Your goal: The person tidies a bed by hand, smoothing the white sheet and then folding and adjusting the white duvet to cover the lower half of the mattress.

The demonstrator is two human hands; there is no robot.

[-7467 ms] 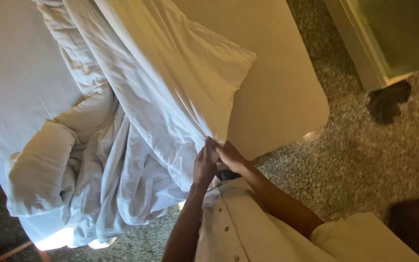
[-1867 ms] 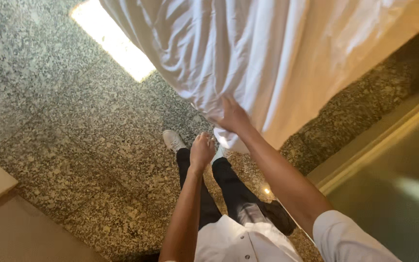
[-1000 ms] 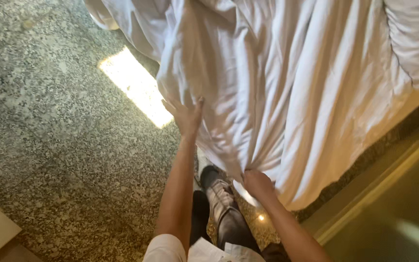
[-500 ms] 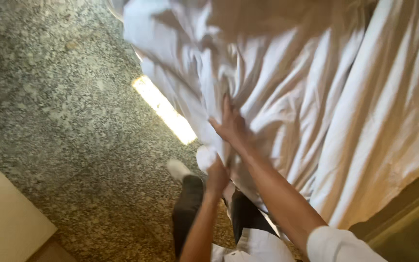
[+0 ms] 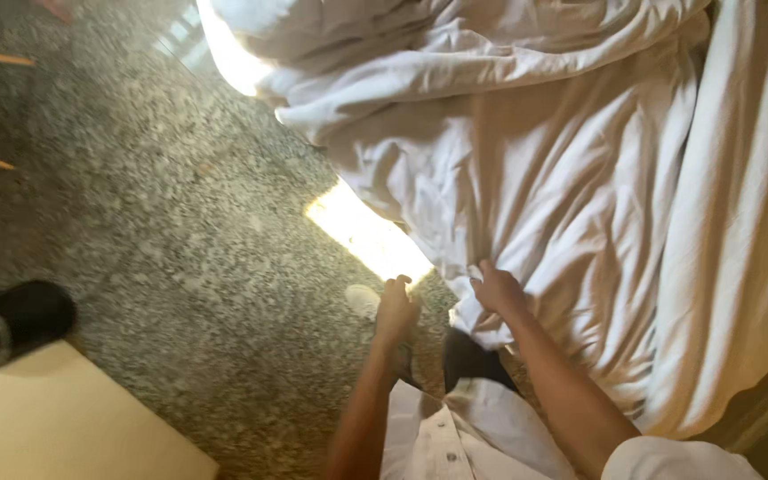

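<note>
A large crumpled white sheet (image 5: 580,178) hangs in folds over the bed and fills the upper right of the head view. My right hand (image 5: 497,290) pinches a fold near the sheet's lower edge, fingers closed into the cloth. To its left, my left hand (image 5: 397,308) is curled into a fist just off the sheet's edge, above the floor, with nothing visible in it. Both forearms reach up from the bottom of the view, over my white shirt (image 5: 455,436).
Speckled grey floor (image 5: 180,240) spreads to the left, with a bright sunlit patch (image 5: 366,236) beside the sheet. A black cylindrical container (image 5: 11,324) lies on a beige surface (image 5: 55,418) at lower left. My pale shoe (image 5: 362,299) shows under the left hand.
My right hand has come down from higher on the sheet to its lower edge. My left hand has risen beside it. The view has swung left, showing the black container.
</note>
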